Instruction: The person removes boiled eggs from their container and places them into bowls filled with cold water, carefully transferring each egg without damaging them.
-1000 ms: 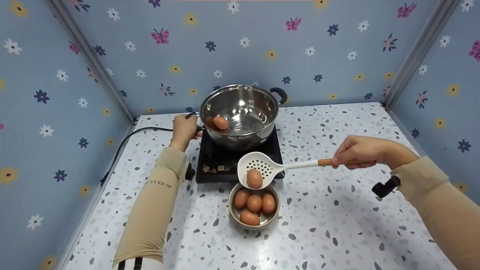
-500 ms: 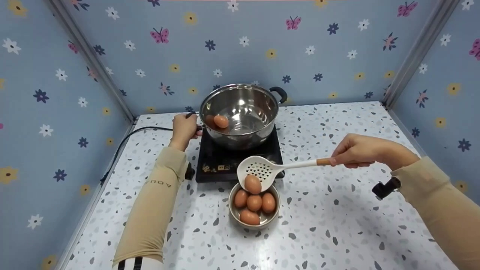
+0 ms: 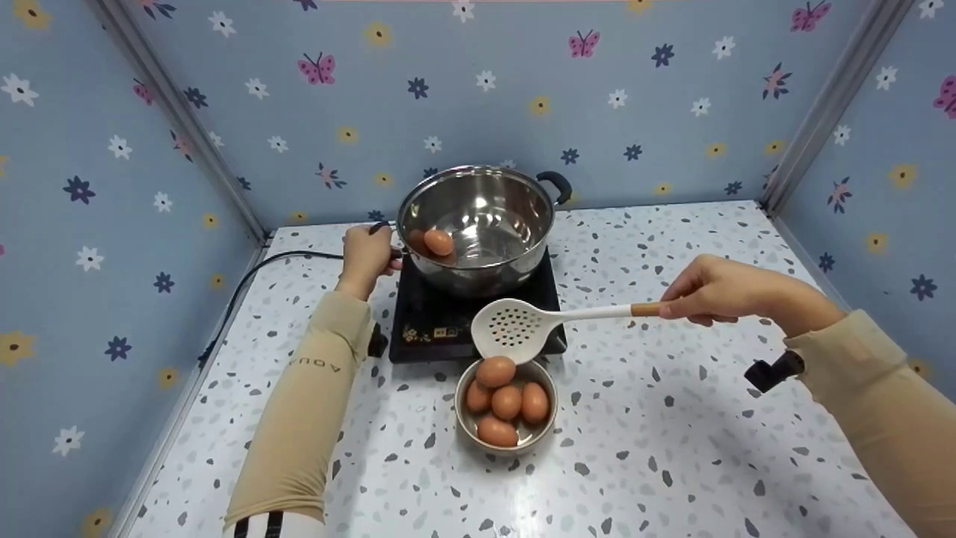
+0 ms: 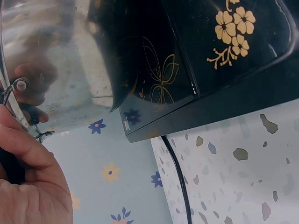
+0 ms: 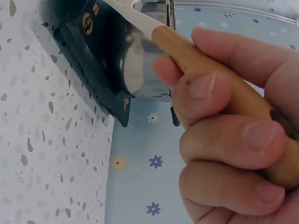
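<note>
My left hand (image 3: 364, 258) grips the black side handle of a steel pot (image 3: 478, 280). One brown egg (image 3: 438, 242) lies inside the pot at its left, beside its own reflection. In my right hand (image 3: 721, 294) is the wooden handle (image 5: 205, 60) of a white slotted spoon (image 3: 515, 326), with the fingers curled round it. The spoon's head is tilted over the far rim of a small bowl (image 3: 461, 430). Right at the spoon's lower edge, an egg (image 3: 496, 371) sits over the bowl, above several other brown eggs (image 3: 507, 402).
The pot stands on a black induction cooker (image 3: 422, 336), whose cord (image 3: 299, 255) runs off to the left. A speckled white tabletop (image 3: 635, 448) lies under everything. Blue flowered panels (image 3: 597, 134) close in the back and both sides.
The egg has slid off the spoon's head towards the bowl's far left side. My right hand and the spoon have risen slightly, while the left hand stays on the pot handle.
</note>
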Action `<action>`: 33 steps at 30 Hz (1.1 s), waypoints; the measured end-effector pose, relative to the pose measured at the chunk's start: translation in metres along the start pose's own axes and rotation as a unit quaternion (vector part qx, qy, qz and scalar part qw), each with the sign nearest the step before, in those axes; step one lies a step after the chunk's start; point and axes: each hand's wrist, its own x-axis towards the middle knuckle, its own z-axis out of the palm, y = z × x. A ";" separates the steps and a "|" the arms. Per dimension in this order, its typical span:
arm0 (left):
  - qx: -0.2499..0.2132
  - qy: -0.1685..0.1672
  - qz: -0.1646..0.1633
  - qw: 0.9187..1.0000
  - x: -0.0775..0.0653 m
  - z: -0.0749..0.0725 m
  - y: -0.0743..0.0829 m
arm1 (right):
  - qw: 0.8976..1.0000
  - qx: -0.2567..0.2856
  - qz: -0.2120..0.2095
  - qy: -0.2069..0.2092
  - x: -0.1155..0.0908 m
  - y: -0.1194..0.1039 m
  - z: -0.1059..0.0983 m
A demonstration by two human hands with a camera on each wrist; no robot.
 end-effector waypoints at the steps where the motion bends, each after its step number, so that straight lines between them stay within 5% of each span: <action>1: 0.000 0.000 0.001 1.000 0.000 0.000 0.000 | 1.000 0.000 0.001 0.003 0.000 0.000 0.000; 18: 0.016 0.001 0.000 1.000 0.001 0.000 -0.001 | 0.999 0.019 -0.022 0.022 -0.006 -0.019 -0.018; 33: 0.029 0.006 -0.003 1.000 0.002 0.000 -0.001 | 0.993 0.052 -0.051 0.092 0.002 -0.053 -0.033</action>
